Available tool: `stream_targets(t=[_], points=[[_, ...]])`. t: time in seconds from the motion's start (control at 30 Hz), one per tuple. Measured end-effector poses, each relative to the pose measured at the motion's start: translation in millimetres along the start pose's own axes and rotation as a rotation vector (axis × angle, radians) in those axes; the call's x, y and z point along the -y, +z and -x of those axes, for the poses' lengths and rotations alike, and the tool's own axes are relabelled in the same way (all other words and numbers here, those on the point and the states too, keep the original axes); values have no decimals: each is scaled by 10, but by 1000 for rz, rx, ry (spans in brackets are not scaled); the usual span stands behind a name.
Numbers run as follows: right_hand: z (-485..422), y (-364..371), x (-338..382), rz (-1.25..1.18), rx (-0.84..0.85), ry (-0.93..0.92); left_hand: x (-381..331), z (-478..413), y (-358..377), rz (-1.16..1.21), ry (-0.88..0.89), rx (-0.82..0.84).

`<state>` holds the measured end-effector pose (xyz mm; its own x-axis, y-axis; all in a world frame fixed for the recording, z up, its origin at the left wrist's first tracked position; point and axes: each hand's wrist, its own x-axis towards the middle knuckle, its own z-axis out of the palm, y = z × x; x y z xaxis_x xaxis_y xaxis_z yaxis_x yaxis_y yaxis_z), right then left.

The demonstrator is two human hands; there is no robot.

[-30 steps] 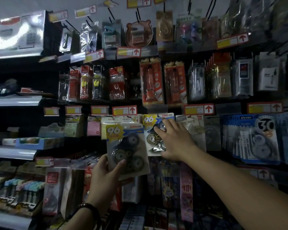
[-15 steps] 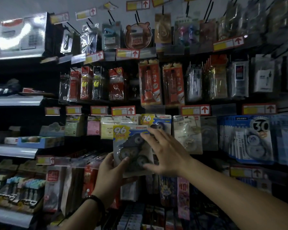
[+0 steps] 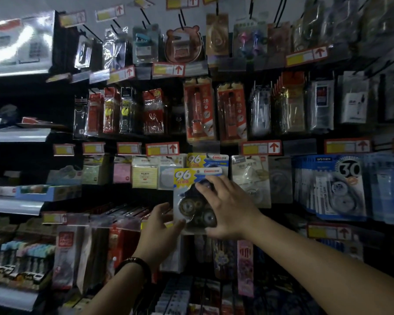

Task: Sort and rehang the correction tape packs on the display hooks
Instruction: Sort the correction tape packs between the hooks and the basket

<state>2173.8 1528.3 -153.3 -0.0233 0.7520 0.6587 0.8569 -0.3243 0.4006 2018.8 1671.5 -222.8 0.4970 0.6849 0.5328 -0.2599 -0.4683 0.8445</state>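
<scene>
A correction tape pack (image 3: 189, 196) with a yellow "96" header and dark tape wheels sits in front of the display, between both hands. My left hand (image 3: 159, 230) holds its lower left edge with the thumb on the front. My right hand (image 3: 228, 208) lies over its right side, fingers spread on the blister and thumb at the bottom edge. Directly behind and above it hangs a second "96" pack (image 3: 208, 160) on its hook. Blue "30" correction tape packs (image 3: 337, 187) hang in a thick row to the right.
Pale tape packs (image 3: 250, 178) hang just right of the "96" hook, sticky note packs (image 3: 146, 176) just left. Red price tags (image 3: 162, 148) run above the row. Pencil lead and pencil packs (image 3: 199, 110) hang higher. Shelves (image 3: 16, 135) jut out at left.
My left hand carried the "96" pack rightward and up toward the hanging "96" pack. My right hand left the hanging pack and came down onto the front of the carried one.
</scene>
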Motion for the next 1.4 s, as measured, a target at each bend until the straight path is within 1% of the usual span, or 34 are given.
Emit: stream_targets(t=[0.07,0.23,0.4,0.57,0.7,0.83,1.0,1.13,1.23,1.4], points=[[-41,31,-36,55,36,46,3,-15,-8,-107,51,-48],[-183,77,-103,176,71,93,-3,-7,-33,-234,94,-15],[-308,54,-174,221,75,145,43,-2,-54,-299,99,48],[-368,8,-198,239,81,150,23,25,-39,-315,84,65],[-404,-40,-183,218,71,141,35,67,2,-295,86,86],[-408,-71,-207,182,47,146,34,108,8,-340,84,118],[-416,-104,-258,38,74,194,41,123,-35,-442,84,162],[-474,-79,-212,107,143,197,39,143,-38,-449,85,171],[-467,-35,-129,160,153,208,37,189,-21,-486,99,189],[-313,-60,-12,64,144,223,72,371,-54,-514,54,259]])
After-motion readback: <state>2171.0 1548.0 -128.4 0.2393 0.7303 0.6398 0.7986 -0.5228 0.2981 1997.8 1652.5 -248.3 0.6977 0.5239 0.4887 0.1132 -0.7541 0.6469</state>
